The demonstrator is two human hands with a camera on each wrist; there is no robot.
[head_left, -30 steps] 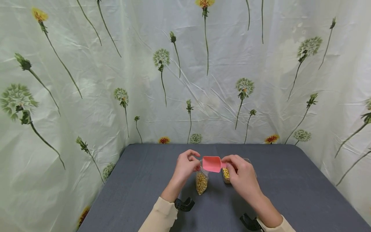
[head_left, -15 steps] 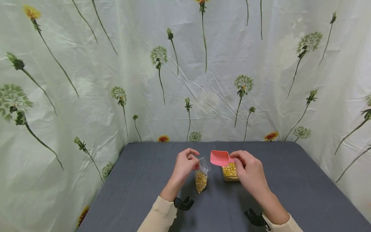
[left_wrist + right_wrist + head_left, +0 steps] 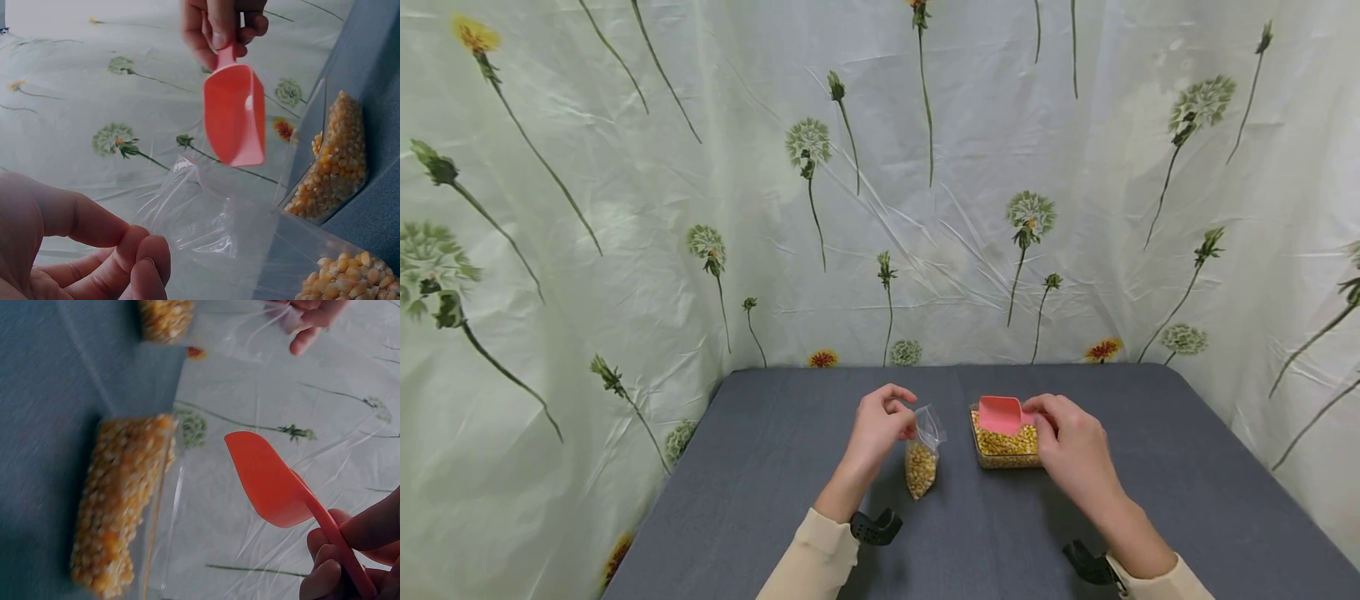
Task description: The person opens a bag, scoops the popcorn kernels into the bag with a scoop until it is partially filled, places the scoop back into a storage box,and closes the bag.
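Observation:
A clear plastic zip bag [image 3: 922, 468] with corn kernels in its lower part hangs or stands below my left hand [image 3: 883, 427], which pinches its top edge between thumb and fingers. In the left wrist view the bag's upper part [image 3: 206, 219] is transparent and creased. My right hand [image 3: 1073, 442] grips the handle of a pink scoop [image 3: 1000, 415]. The scoop's bowl looks empty in the left wrist view and is above a clear rectangular container [image 3: 1009, 461] of yellow corn kernels. In the right wrist view the scoop [image 3: 269, 481] is apart from the container.
The container stands on a dark grey table [image 3: 775, 467], to the right of the bag. Behind the table hangs a pale curtain [image 3: 865, 208] printed with dandelions. Dark straps [image 3: 876, 527] sit at both wrists, by beige sleeves.
My right hand has carried the scoop rightward, from beside the bag's mouth to over the container, which now shows more fully. The left hand has stayed at the bag's top.

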